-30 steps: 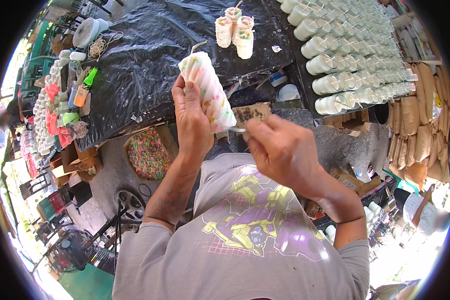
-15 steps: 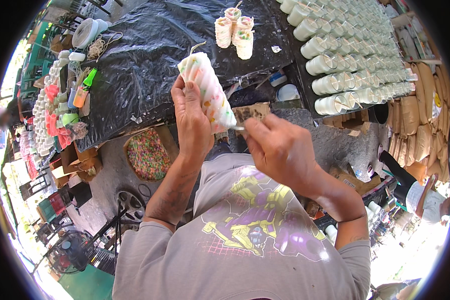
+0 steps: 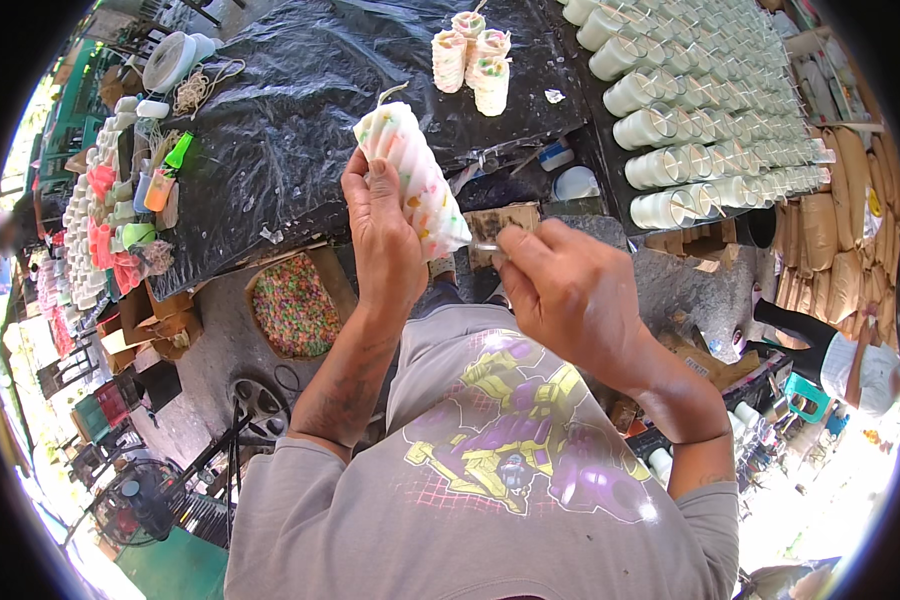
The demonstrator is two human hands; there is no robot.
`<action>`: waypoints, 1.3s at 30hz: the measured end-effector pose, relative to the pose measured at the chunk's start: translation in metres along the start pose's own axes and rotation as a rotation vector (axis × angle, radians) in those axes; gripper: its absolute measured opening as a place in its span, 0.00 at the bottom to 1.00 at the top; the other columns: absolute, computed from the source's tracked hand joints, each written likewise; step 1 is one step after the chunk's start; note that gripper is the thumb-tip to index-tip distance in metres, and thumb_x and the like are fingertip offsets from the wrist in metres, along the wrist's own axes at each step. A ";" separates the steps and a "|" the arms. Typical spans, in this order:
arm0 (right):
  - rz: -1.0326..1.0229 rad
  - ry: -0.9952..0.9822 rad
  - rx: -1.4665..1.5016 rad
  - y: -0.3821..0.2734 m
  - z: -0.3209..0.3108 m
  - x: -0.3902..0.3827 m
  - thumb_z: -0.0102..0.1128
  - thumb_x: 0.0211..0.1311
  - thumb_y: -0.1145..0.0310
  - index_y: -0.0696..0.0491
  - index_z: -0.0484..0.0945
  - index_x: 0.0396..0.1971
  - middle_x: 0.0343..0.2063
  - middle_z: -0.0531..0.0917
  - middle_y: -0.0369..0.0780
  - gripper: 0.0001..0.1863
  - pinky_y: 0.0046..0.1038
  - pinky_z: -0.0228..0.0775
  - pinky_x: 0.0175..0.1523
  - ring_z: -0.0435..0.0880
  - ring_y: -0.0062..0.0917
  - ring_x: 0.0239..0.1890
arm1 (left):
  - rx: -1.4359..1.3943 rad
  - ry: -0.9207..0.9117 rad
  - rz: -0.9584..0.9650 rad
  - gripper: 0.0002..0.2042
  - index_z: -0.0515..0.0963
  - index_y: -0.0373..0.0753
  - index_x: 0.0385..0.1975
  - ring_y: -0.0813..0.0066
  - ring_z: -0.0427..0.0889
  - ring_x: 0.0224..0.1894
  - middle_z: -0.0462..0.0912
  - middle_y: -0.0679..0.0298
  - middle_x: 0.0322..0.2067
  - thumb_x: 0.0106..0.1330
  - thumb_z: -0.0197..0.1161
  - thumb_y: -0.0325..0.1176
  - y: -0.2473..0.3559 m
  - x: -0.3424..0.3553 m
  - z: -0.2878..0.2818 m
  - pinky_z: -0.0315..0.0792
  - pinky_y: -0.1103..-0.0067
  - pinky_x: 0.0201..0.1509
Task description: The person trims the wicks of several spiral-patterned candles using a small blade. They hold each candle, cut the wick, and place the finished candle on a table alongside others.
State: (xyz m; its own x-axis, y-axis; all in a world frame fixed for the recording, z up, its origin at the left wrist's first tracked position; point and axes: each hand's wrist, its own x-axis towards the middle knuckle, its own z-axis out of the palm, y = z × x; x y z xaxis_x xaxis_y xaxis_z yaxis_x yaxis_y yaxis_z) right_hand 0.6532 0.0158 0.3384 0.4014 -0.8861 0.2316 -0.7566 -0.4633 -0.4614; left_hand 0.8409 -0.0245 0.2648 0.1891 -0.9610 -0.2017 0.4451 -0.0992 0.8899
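Observation:
A white twisted pillar candle (image 3: pixel 422 190) with colored specks is tilted in front of me, its wick sticking out at the upper end. My left hand (image 3: pixel 382 235) wraps round its left side, thumb on the wax. At the lower end a thin pale strand (image 3: pixel 485 247) spans from the candle's base to my right hand (image 3: pixel 575 290). The right fingers are pinched on it; whether it is wick is too small to tell. Beyond, several similar speckled candles (image 3: pixel 490 88) stand grouped on the table.
Black plastic sheeting (image 3: pixel 280 130) covers the table. Rows of whitish glass jars (image 3: pixel 660 130) fill its right side. Below the table's edge sits a box of multicolored pellets (image 3: pixel 295 305). Brown sacks (image 3: pixel 820 240) are stacked at right, near another person (image 3: pixel 855 370). A fan (image 3: pixel 140 505) stands lower left.
My right hand has moved slightly right, away from the candle's base, and more of the strand shows. The left hand keeps its grip. The other person at right has shifted.

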 end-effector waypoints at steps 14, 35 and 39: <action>-0.019 -0.069 -0.010 -0.005 0.002 -0.002 0.71 0.61 0.70 0.49 0.79 0.29 0.23 0.78 0.38 0.07 0.35 0.77 0.27 0.86 0.34 0.24 | 0.035 0.045 0.038 0.22 0.62 0.39 0.74 0.71 0.85 0.54 0.79 0.58 0.59 0.89 0.47 0.44 -0.003 0.001 0.002 0.86 0.71 0.53; 0.199 0.000 0.158 0.027 0.016 0.007 0.68 0.68 0.66 0.50 0.84 0.40 0.27 0.84 0.42 0.06 0.45 0.79 0.35 0.88 0.45 0.30 | -0.361 -0.163 -0.231 0.23 0.71 0.41 0.69 0.66 0.89 0.48 0.85 0.59 0.51 0.86 0.51 0.51 -0.027 0.026 -0.030 0.88 0.64 0.51; 0.233 0.056 0.297 0.046 0.043 0.008 0.66 0.70 0.65 0.49 0.83 0.47 0.30 0.86 0.44 0.09 0.48 0.80 0.37 0.88 0.48 0.32 | -0.515 -0.245 -0.404 0.24 0.69 0.40 0.68 0.63 0.90 0.44 0.84 0.58 0.47 0.85 0.53 0.53 -0.052 0.051 -0.052 0.90 0.59 0.46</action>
State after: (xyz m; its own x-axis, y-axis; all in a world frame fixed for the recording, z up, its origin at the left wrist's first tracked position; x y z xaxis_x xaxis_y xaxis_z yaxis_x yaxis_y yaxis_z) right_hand 0.6438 -0.0124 0.2820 0.2010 -0.9705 0.1335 -0.6386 -0.2331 -0.7334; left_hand 0.8728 -0.0549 0.1876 -0.2545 -0.9113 -0.3237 0.8087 -0.3842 0.4455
